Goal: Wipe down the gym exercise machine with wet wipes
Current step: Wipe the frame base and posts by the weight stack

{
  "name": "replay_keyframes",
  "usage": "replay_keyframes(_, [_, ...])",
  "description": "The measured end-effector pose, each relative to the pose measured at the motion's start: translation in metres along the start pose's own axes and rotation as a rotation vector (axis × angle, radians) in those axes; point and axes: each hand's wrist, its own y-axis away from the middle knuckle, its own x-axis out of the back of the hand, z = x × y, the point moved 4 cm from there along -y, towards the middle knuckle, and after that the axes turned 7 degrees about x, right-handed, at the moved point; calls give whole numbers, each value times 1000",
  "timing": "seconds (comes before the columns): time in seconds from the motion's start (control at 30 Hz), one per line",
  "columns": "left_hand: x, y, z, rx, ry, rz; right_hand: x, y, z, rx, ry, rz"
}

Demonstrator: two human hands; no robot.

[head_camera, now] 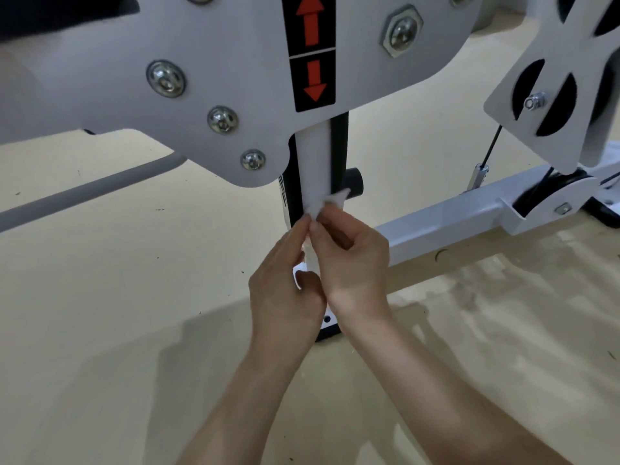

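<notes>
The left hand (285, 290) and right hand (352, 263) meet, their fingers (335, 226) pinching a crumpled white wet wipe (330, 202) just before the machine's vertical white post (315, 156), which rises above them, the right hand slightly higher.

Directly above our left hand (285, 283) and right hand (349, 260), the grey plate (235, 78) overhangs the white post (315, 162) and blocks the way up. A black knob (355, 182) juts out just above-right; the base beam (446, 219) bars the right. Leftward we have open floor (134, 280) as far as a grey bar (84, 189).
</notes>
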Motion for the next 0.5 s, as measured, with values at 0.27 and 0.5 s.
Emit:
replay_keyframes(0.27, [-4, -1, -14, -33, -110, -125, 1, -4, 21, 355, 389, 76])
replay_keyframes(0.5, [1, -10, 35, -320, -178, -135, -2, -20, -38, 339, 102, -14])
